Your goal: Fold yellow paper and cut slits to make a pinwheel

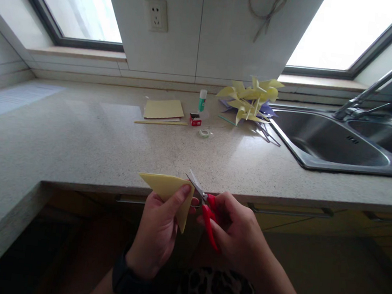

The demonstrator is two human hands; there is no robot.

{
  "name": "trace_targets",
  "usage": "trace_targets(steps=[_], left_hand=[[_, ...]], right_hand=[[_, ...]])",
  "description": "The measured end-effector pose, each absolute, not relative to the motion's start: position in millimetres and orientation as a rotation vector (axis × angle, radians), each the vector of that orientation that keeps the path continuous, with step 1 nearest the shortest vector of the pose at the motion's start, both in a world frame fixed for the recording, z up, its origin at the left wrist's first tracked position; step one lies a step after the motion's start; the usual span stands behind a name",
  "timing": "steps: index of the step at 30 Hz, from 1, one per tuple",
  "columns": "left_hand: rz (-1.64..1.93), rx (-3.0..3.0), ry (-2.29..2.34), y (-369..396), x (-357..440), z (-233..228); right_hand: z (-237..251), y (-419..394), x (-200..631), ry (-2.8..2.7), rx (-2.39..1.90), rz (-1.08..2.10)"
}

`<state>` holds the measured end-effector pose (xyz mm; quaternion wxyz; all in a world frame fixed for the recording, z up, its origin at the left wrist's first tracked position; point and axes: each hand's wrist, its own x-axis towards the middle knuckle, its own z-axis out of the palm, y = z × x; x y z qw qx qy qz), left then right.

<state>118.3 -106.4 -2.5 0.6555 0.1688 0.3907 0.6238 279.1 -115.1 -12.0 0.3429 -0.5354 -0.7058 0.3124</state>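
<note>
My left hand (158,227) pinches a folded yellow paper triangle (168,187) just in front of the counter edge. My right hand (234,229) grips red-handled scissors (207,205), their blades open and pointing up-left at the paper's right edge. Both hands hover below the counter's front edge, close together.
On the speckled counter (94,140) lie yellow paper sheets (163,109), a thin stick (159,122), a glue stick (202,100), a small red box (195,119), a tape roll (204,132) and a pile of yellow paper pinwheels (250,101). A steel sink (327,140) with faucet (376,85) sits right.
</note>
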Motion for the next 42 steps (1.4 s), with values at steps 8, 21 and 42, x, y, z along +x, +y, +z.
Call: trace_targets(steps=[8, 21, 42], left_hand=[[1.422, 0.36, 0.811, -101, 123, 0], [1.432, 0.322, 0.916, -96, 128, -3], [1.285, 0.283, 0.706, -105, 103, 8]], right_hand=[[-12, -115, 279, -1.796, -1.415, 0.817], [-16, -108, 279, -1.697, -1.456, 0.706], [2, -14, 343, -1.834, -1.921, -0.126]])
